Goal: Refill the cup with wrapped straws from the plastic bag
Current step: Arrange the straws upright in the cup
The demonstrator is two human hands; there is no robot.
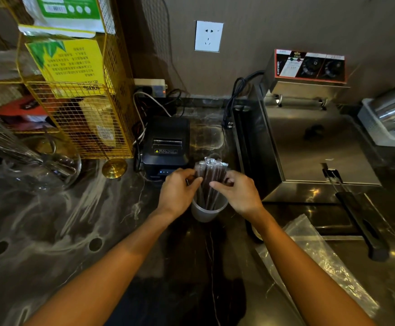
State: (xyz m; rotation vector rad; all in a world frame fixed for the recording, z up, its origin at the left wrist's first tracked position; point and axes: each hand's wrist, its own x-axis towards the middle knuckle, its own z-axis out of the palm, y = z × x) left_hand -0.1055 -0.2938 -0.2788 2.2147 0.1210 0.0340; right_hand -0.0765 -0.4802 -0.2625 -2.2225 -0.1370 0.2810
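Note:
A translucent plastic cup [205, 214] stands on the dark marble counter at the centre. A bundle of dark wrapped straws [211, 171] stands upright in it, the clear wrapper tips fanning out above. My left hand [177, 192] holds the bundle from the left, fingers curled round the straws. My right hand [237, 191] grips it from the right, fingertips on the straws. The clear plastic bag [318, 260] lies flat on the counter to the lower right, partly under my right forearm.
A black receipt printer [165, 144] sits just behind the cup. A steel fryer [309, 147] with a black-handled basket [356, 215] fills the right side. A yellow wire rack [81, 90] and glassware [38, 165] stand at the left.

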